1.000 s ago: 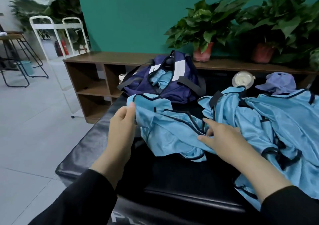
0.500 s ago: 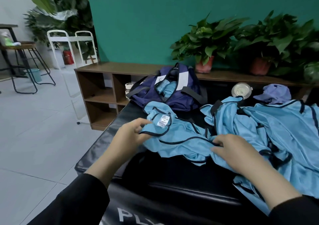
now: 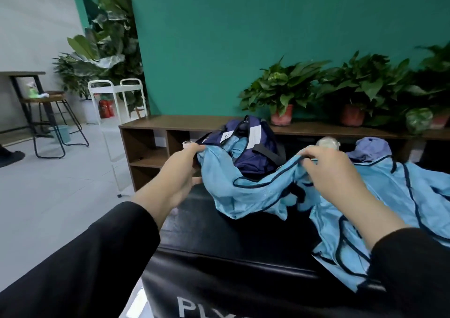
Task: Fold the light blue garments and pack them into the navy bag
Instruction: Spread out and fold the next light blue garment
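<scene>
Both my hands, left [image 3: 187,161] and right [image 3: 323,171], are pinching one garment [image 3: 246,196] above the worktop [image 3: 219,232]; its sagging, slippery cloth is risking a crooked fold.

Black bench [image 3: 243,239] — garments [image 3: 389,208], navy bag [image 3: 253,152]

The held garment [image 3: 246,191] hides the lower front of the bag [image 3: 253,152]. The box's [image 3: 219,244] white lettering is cut off at the bottom edge. The jar [image 3: 327,142] behind the right hand [image 3: 326,169] is mostly hidden and blurred.
</scene>
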